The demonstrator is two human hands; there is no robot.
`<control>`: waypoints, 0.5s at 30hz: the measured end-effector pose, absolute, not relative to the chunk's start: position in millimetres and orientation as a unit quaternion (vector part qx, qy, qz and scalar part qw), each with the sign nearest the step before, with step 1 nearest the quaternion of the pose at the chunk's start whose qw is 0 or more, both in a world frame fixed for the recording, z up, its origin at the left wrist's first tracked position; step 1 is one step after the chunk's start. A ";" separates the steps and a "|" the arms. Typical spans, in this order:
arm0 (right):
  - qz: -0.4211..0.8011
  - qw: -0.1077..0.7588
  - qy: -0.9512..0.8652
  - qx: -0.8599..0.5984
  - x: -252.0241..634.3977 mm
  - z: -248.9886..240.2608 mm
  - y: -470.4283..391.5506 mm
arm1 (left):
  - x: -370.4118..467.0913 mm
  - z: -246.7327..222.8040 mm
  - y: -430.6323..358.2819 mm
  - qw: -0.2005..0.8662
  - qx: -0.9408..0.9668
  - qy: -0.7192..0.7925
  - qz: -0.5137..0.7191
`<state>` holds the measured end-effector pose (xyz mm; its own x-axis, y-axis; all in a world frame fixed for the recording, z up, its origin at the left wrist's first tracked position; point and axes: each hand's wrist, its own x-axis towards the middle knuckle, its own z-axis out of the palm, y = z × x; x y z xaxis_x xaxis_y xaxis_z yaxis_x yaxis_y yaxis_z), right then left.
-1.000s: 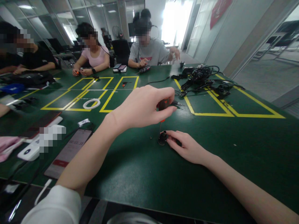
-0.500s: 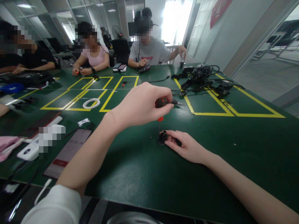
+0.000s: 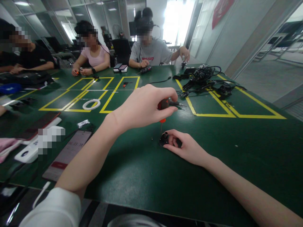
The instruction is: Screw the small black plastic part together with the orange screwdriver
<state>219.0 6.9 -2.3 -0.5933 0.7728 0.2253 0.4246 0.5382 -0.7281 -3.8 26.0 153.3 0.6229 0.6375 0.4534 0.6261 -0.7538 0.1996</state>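
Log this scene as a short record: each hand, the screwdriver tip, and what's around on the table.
Left hand: gripping a screwdriver, shaft downward
Right hand: holding a black part with a short tube
Screwdriver tip: at the black part; contact unclear
Surface: green table, yellow tape rectangles
Left side: smartphone, white ring
Far right: tangled black cables

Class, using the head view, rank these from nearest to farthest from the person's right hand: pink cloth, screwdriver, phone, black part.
From the right hand:
1. Black part: touching it, on its left.
2. Screwdriver: pointing down toward the part, held in the left hand.
3. Phone: well off to the left.
4. Pink cloth: at the picture's left edge.
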 end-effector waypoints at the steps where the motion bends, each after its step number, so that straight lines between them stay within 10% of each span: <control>1: 0.319 0.277 -0.832 -0.361 218.9 -2.3 6.9 | -3.9 153.1 26.0 0.010 0.901 0.350 0.257; 15: 0.326 0.320 -0.814 -0.358 218.0 3.0 5.8 | -1.6 159.3 19.0 0.005 0.906 0.342 0.249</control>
<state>218.0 5.8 3.0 -0.5392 0.7913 0.2881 0.3733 0.5313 -0.7605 -1.6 19.0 159.3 0.6425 0.6222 0.4473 0.6172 -0.7661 0.1792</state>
